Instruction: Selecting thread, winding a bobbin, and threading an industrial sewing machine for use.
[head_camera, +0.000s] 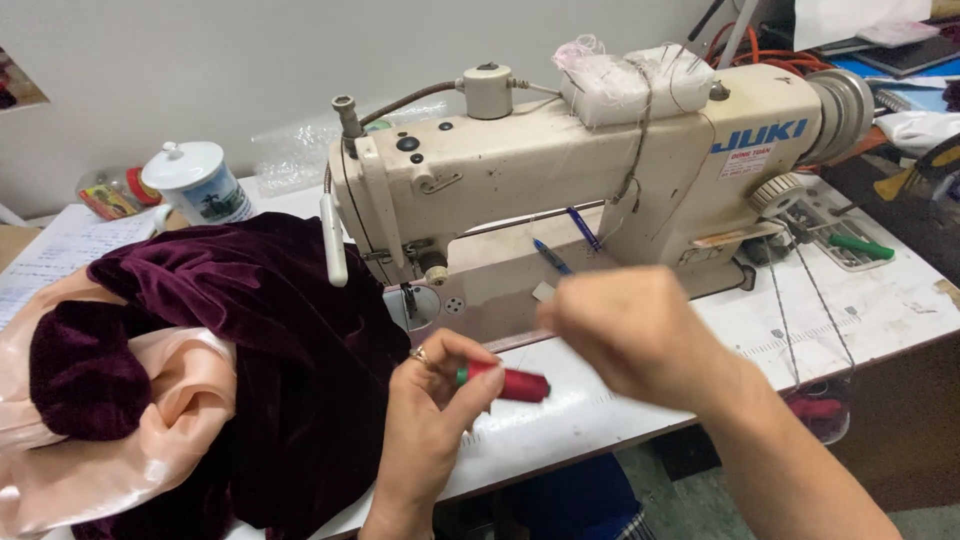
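Worktop: the white worktop (880, 300) carries the things; its front edge runs from lower left to the right.
Machine: a cream sewing machine (560, 170) stands on the worktop, its needle end to the left, its handwheel to the right.
Cloth: dark purple velvet (270, 330) with a peach satin lining (170, 400) lies in a heap at the left, up against the needle end.
Mug: a white lidded mug (195, 185) stands behind the cloth, near the wall.
Pens: two blue pens (560, 245) lie on the machine bed, under the arm.
Pincushion: a white pad (630, 80) with pins sits on top of the machine.
Right hand: the right hand (640, 335) is blurred, above the worktop, just right of the spool; the fingers are curled in, but I cannot tell if they pinch something.
Left hand: the left hand (435, 400) has a ring and grips the spool at its left end, between thumb and fingers.
Spool: the red thread spool (510, 383) is in the air in front of the machine bed, between the two hands. Its long axis is nearly level; the green end is in the left fingers, the free red end points right, toward the right hand.
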